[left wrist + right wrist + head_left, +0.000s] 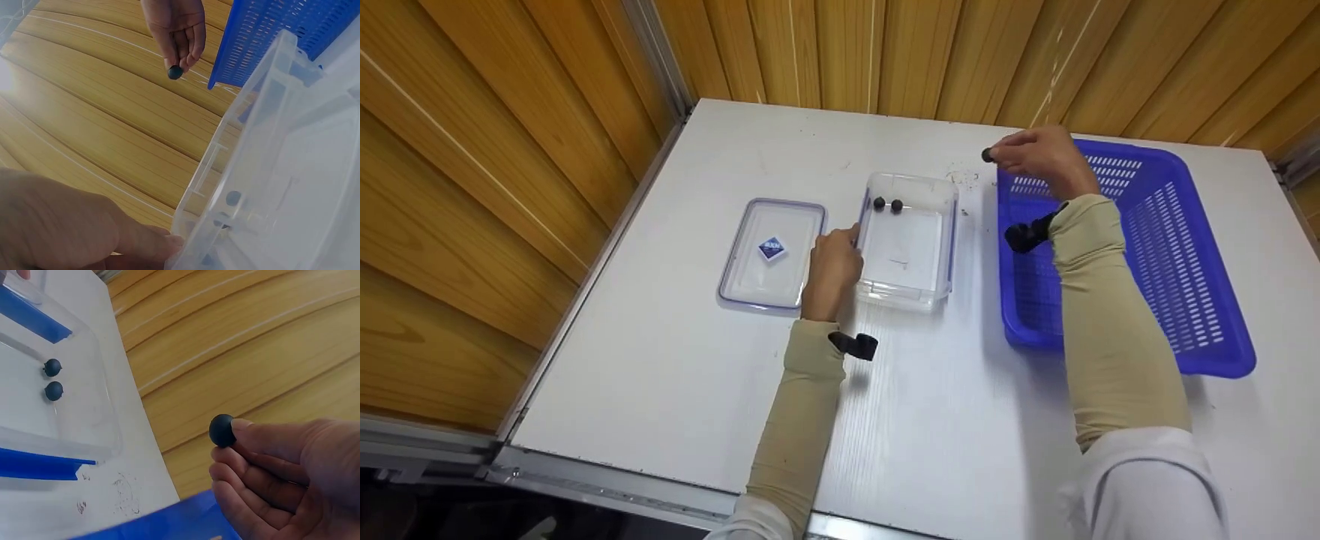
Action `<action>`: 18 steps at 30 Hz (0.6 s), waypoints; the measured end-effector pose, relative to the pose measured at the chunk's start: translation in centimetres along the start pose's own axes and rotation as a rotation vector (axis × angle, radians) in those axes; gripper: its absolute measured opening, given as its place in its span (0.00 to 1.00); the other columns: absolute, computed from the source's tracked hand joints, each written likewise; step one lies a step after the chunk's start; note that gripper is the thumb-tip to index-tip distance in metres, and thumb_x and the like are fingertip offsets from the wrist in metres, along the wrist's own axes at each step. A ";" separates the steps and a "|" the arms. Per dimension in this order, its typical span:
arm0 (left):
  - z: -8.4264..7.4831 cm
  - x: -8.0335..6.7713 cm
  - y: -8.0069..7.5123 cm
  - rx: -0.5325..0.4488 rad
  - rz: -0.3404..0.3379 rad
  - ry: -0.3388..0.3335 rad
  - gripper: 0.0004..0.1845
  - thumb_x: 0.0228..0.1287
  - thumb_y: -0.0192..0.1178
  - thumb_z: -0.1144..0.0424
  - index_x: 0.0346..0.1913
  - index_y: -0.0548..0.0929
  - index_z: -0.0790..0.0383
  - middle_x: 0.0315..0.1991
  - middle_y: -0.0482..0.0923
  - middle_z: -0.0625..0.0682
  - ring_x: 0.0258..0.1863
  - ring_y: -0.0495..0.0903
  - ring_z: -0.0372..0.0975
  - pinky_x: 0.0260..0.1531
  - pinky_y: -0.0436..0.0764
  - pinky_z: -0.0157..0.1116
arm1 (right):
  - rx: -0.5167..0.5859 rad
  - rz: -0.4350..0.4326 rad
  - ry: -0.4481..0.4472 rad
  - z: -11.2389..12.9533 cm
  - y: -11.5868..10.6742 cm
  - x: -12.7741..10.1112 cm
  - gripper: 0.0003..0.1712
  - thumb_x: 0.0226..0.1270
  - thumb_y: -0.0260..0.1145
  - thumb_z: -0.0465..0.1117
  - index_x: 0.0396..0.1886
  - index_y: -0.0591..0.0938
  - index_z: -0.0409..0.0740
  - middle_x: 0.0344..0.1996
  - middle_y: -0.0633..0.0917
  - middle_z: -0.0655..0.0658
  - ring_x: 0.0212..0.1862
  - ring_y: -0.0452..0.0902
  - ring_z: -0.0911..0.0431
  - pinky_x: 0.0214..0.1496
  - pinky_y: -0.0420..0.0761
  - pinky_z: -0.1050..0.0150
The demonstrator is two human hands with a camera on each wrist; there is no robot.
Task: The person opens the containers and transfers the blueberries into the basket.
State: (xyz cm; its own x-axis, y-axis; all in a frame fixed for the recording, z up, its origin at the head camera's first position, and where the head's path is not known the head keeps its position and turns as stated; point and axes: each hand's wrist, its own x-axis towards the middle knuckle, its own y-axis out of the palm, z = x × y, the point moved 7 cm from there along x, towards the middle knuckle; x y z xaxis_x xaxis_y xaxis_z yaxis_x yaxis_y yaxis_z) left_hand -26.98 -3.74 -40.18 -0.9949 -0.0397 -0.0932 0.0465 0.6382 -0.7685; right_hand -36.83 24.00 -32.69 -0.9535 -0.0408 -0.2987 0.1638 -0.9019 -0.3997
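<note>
My right hand [1046, 157] pinches one blueberry [222, 430] between thumb and fingertips, raised above the far left corner of the blue basket. The dark round berry also shows in the left wrist view. My left hand [836, 266] is at the left side of a clear plastic food container [906, 296], holding its edge with the fingertips. Inside the container, near its far end, lie two more blueberries [53, 379], side by side. The container has no lid on it. Its lid [772, 281], with a blue label, lies flat to the left of my left hand.
A blue slotted basket [1207, 300] stands on the right of the white table [660, 360], partly hidden under my right forearm. Small dark crumbs [964, 178] lie between container and basket. Wood-panelled walls [840, 60] border the table's back and left.
</note>
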 end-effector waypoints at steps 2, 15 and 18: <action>0.0 0.0 0.1 -0.007 0.000 -0.003 0.24 0.67 0.50 0.69 0.66 0.73 0.54 0.61 0.76 0.56 0.59 0.75 0.53 0.57 0.74 0.46 | 0.068 0.001 -0.029 -0.6 -1.0 -0.1 0.19 0.61 0.69 0.38 0.50 0.80 0.35 0.30 0.87 0.55 0.36 0.82 0.64 0.44 0.80 0.72; 0.2 0.3 0.1 -0.002 -0.009 0.006 0.25 0.66 0.49 0.70 0.65 0.73 0.55 0.60 0.76 0.57 0.59 0.75 0.53 0.56 0.75 0.47 | 0.022 0.069 0.169 -8.3 -4.2 -0.7 0.07 0.62 0.67 0.38 0.26 0.87 0.53 0.25 0.86 0.57 0.32 0.83 0.64 0.39 0.82 0.71; 0.4 0.3 0.2 -0.010 -0.007 -0.001 0.25 0.66 0.48 0.70 0.65 0.73 0.54 0.60 0.76 0.57 0.60 0.75 0.53 0.57 0.75 0.46 | -0.048 0.150 0.255 -10.2 -3.8 -0.7 0.08 0.63 0.67 0.40 0.25 0.87 0.55 0.25 0.86 0.57 0.33 0.83 0.63 0.42 0.82 0.69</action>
State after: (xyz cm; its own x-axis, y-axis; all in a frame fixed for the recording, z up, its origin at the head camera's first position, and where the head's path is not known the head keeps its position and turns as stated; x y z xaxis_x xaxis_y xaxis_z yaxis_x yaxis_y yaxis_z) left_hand -27.21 -3.94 -40.61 -0.9951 -0.0445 -0.0885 0.0390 0.6455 -0.7627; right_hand -34.23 31.86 -39.74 -0.8247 -0.0571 -0.5627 0.3154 -0.8722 -0.3738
